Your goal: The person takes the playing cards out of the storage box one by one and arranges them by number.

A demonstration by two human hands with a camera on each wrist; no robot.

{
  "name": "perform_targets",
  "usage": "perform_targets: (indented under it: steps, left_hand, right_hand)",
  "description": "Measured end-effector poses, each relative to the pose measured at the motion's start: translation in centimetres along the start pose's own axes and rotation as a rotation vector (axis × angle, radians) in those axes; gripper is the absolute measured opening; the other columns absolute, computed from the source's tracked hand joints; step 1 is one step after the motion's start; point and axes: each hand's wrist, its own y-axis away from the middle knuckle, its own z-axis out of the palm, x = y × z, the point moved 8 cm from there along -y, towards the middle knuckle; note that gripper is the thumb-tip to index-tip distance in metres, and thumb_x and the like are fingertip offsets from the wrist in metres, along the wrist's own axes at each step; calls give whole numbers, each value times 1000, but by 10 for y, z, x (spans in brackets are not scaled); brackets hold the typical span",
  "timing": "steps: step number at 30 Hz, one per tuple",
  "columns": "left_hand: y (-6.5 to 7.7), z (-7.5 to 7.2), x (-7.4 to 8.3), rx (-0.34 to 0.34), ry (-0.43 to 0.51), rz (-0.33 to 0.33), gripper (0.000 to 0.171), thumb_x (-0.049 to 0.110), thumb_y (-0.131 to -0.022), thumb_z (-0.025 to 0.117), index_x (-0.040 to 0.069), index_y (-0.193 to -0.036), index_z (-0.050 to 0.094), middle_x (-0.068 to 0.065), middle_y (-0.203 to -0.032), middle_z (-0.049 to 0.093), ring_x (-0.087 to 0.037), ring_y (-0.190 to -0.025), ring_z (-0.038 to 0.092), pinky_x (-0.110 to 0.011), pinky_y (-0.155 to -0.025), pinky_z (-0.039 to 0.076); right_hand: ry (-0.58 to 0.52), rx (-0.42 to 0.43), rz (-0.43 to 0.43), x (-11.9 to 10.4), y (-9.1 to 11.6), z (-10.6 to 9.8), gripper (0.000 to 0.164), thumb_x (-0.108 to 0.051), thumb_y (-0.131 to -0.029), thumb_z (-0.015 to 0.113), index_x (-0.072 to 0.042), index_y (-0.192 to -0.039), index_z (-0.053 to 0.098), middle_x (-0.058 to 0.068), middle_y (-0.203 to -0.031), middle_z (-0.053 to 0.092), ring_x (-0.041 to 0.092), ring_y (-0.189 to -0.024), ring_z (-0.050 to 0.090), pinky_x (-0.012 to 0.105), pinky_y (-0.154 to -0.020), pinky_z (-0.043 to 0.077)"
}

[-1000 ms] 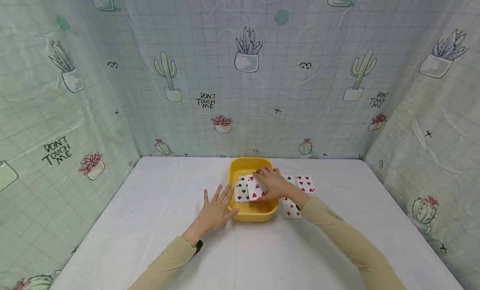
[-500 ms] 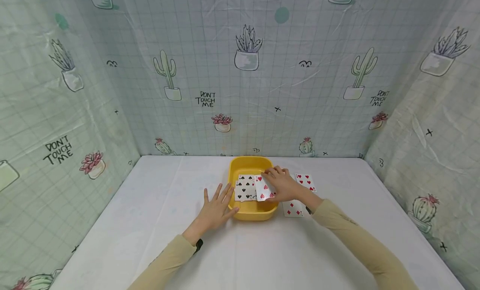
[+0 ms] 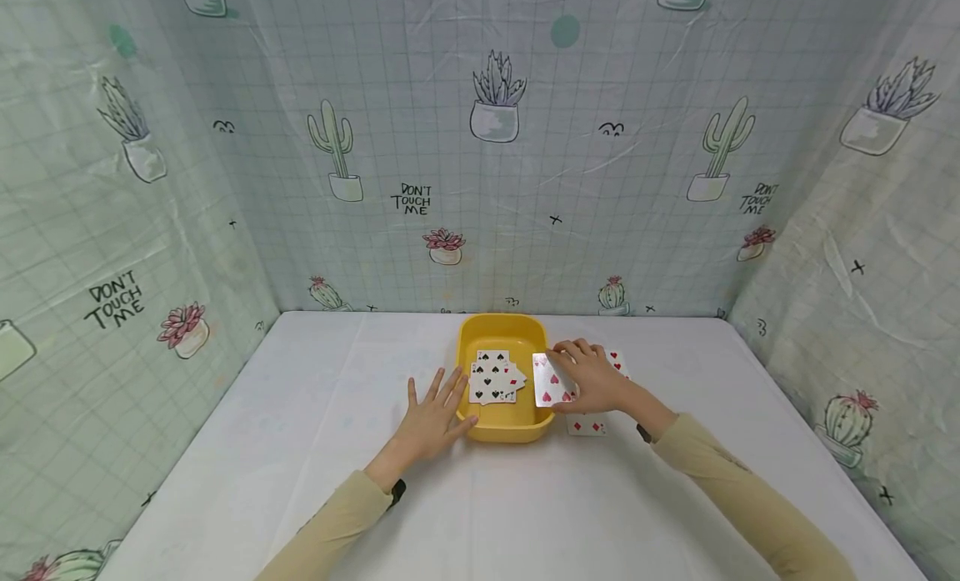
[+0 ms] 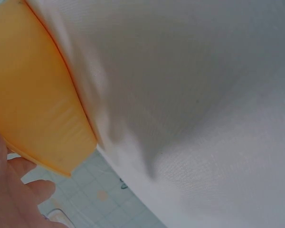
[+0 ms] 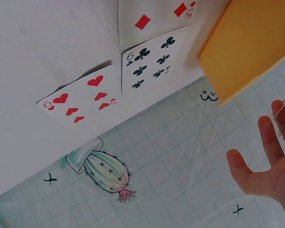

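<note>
My right hand [image 3: 596, 383] pinches a hearts playing card [image 3: 549, 384] above the right rim of a yellow plastic tray [image 3: 504, 435]. In the right wrist view only part of that hand [image 5: 278, 178] shows, with a thin edge of the card at the frame's side. My left hand [image 3: 426, 424] has its fingers spread and rests against the tray's left side. Inside the tray lies an overlapping pile of playing cards [image 3: 489, 383], with spades and a red diamond showing. The left wrist view shows the tray's outer wall [image 4: 33, 90] beside the left fingers.
On the white table [image 3: 337, 356], right of the tray, lie a six of hearts [image 5: 80, 102], a six of clubs [image 5: 152, 59] and a five of diamonds [image 5: 156, 16]. My right hand partly covers them in the head view. A cactus-printed cloth [image 3: 555, 264] stands behind the table.
My right hand has carried the hearts card rightward, from over the pile to the tray's right rim. More of the pile now shows. My left hand has stayed in place.
</note>
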Motion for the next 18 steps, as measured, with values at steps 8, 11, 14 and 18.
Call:
perform_targets:
  steps: [8,11,14,18]
  left_hand:
    - [1,1,0,-5,-2,0,73,59,-89,29,12,-144,17,-2,-151,12,-30,-139,13,-67,-100,8]
    - [1,1,0,-1,-5,1,73,58,-89,29,11,-144,17,-2,-152,12,-29,-139,13,-67,-100,8]
    - [1,0,0,3,1,4,73,58,-89,30,11,-143,18,-3,-152,12,-30,-138,13,-68,-100,6]
    - [2,0,0,8,7,4,73,58,-89,29,11,-143,18,-3,-151,12,-30,-138,13,-68,-100,5]
  right_hand:
    - [-7,32,10,6,16,-2,86,-51,-66,69,-9,-134,39,7,-130,41,26,-116,33,56,-93,29]
    - [5,46,12,9,22,-2,86,-51,-66,70,-9,-134,39,7,-130,40,26,-115,33,55,-93,29]
    - [6,60,15,13,28,-2,86,-50,-65,71,-8,-133,40,8,-129,41,28,-115,33,57,-93,29]
    - [19,60,27,18,35,-1,87,-51,-64,71,-8,-133,40,10,-130,42,30,-117,34,58,-94,29]
